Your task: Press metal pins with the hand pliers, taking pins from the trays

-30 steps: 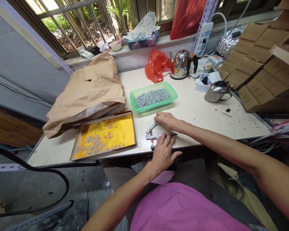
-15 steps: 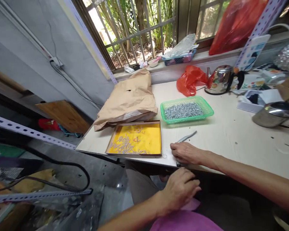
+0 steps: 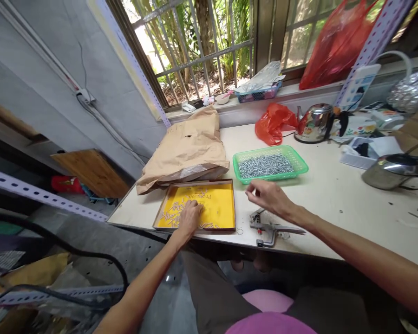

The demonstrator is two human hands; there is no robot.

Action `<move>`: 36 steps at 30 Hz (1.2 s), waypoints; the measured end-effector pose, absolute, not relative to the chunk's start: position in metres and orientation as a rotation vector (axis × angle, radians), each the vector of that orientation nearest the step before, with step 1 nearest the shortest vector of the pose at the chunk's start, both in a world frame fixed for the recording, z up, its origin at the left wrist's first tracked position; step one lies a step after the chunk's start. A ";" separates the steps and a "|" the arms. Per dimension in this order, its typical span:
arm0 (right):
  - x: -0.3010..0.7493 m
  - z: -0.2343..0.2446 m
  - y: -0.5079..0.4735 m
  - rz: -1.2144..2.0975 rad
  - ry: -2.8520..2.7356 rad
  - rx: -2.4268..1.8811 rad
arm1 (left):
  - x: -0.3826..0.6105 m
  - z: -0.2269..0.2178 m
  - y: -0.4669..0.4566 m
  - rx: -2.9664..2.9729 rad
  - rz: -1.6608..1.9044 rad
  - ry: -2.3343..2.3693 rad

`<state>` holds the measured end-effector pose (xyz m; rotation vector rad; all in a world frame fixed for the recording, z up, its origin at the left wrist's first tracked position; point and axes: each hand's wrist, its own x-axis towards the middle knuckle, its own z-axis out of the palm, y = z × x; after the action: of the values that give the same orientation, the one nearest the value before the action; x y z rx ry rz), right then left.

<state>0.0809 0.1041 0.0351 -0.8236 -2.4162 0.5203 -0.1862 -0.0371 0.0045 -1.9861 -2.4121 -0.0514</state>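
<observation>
My left hand [image 3: 191, 217] reaches into the shallow yellow tray [image 3: 220, 207] near the table's front edge, its fingers curled down onto the small metal pieces [image 3: 170, 214] scattered there. My right hand [image 3: 269, 196] hovers above the table between the yellow tray and the green basket [image 3: 270, 163], fingertips pinched together; whatever they hold is too small to make out. A metal hand tool [image 3: 269, 228] lies on the table just below my right wrist, untouched. The green basket is filled with several small silvery metal parts.
A crumpled brown paper bag [image 3: 188, 147] lies behind the yellow tray. A red plastic bag [image 3: 273, 122], a steel kettle [image 3: 315, 122] and a steel pot [image 3: 392, 170] stand toward the back right. Perforated metal rails [image 3: 38, 195] and black cable [image 3: 90, 250] sit left of the table.
My left hand rose from below the table edge and moved left into the yellow tray. My right hand lifted off the metal tool, which now lies uncovered.
</observation>
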 end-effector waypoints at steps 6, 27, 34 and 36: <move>0.085 0.076 0.191 0.309 -2.356 -1.076 | -0.198 -0.004 -0.025 -2.087 0.042 -2.328; 0.192 -0.021 0.055 0.484 -2.747 -1.172 | -0.019 0.001 -0.020 -1.692 -1.650 -3.507; 0.191 -0.030 0.054 0.375 -2.717 -1.188 | -0.021 -0.004 -0.016 -1.704 -1.473 -3.593; 0.191 -0.028 0.053 0.360 -2.732 -1.196 | -0.020 -0.004 -0.015 -1.671 -1.457 -3.628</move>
<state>0.1911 0.0533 -0.0281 -1.1959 -2.7316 0.3604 -0.0204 -0.0153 -0.0040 -1.6705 -3.6284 -1.4572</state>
